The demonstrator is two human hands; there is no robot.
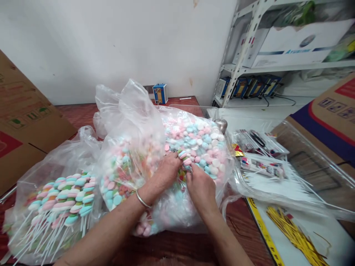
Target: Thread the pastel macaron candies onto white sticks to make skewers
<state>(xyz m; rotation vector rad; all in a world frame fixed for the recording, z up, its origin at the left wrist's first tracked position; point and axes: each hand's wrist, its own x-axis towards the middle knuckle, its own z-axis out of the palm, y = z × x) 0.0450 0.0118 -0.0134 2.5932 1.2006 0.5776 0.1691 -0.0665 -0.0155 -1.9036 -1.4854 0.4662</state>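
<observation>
My left hand (167, 170), a bangle on its wrist, is closed on the near end of a short row of pastel marshmallows (186, 158) in green, blue, white and pink. From the other side my right hand (202, 186) pinches at the lower end of the same row. Its stick, if there is one, is hidden by the fingers. Both hands are over a big clear plastic bag (135, 107) full of loose pink, blue and white marshmallows (206, 147). Left of it, another bag holds several marshmallow skewers (65, 199) with white sticks pointing toward me.
At right, a clear tray (249, 190) holds white sticks (280, 181) and small packets. Gold twist ties (298, 236) lie nearer me. Cardboard boxes flank both sides, the left one (30, 122) close to the skewers. A metal shelf (241, 66) stands behind.
</observation>
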